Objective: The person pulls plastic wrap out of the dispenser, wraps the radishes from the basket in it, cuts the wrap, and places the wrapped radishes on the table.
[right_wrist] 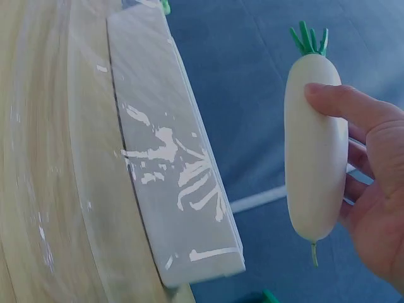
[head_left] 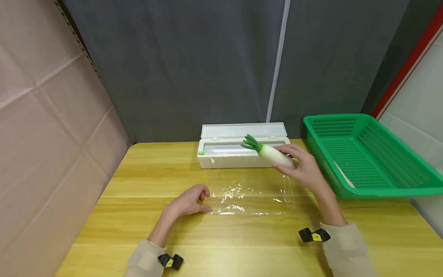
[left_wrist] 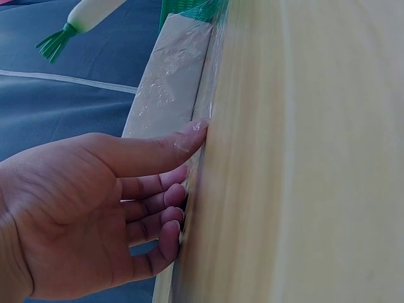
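My right hand [head_left: 302, 165] holds a white radish [head_left: 275, 156] with short green leaf stubs [right_wrist: 309, 39], raised above the table. In the right wrist view its thumb lies across the radish, with the other fingers behind. A sheet of clear plastic wrap [head_left: 238, 198] stretches over the table toward me from a white wrap dispenser box [head_left: 238, 161]. At the wrap's left edge rests my left hand [head_left: 188, 200]. Its thumb [left_wrist: 164, 151] extends onto the film at the near corner, while the other fingers are loosely bent, apart from the thumb.
The dispenser's lid [head_left: 242, 130] stands raised at the back, with a small green slider [head_left: 201, 153] at its left end. A green plastic basket [head_left: 387, 192] on the right has a white item [head_left: 343, 175] partly visible inside. A grey curtain [head_left: 173, 69] hangs behind the wooden table [head_left: 242, 246].
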`<act>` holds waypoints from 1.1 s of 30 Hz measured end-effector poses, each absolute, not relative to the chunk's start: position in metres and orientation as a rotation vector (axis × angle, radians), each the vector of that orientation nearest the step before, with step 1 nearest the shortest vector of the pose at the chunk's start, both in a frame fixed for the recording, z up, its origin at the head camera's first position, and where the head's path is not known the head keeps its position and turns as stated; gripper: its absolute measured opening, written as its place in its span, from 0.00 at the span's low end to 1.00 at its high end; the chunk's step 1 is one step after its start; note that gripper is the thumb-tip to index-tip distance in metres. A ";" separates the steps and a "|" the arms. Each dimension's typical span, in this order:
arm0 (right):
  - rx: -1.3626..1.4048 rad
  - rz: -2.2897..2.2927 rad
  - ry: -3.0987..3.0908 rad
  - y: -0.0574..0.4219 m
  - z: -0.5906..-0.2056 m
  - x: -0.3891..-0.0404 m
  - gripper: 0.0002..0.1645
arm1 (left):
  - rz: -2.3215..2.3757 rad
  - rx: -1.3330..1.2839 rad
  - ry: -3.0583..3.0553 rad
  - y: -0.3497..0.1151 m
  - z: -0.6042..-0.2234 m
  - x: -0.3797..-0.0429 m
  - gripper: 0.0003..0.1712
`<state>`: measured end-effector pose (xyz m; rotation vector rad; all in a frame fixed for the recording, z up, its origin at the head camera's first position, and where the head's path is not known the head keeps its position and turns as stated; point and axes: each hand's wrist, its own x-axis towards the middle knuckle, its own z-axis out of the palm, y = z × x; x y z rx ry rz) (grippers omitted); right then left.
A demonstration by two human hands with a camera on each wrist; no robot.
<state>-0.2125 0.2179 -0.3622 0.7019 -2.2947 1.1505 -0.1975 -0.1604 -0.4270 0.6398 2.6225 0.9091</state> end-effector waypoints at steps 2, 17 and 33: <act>0.741 1.155 -2.309 0.211 -0.363 -0.215 0.28 | 0.918 0.641 2.620 -0.160 -0.427 -0.198 0.23; 0.945 1.050 -2.444 0.173 -0.388 -0.223 0.28 | 0.946 0.646 2.601 -0.164 -0.429 -0.199 0.24; 0.936 1.157 -2.703 0.159 -0.408 -0.227 0.27 | 0.927 0.651 2.615 -0.161 -0.429 -0.200 0.24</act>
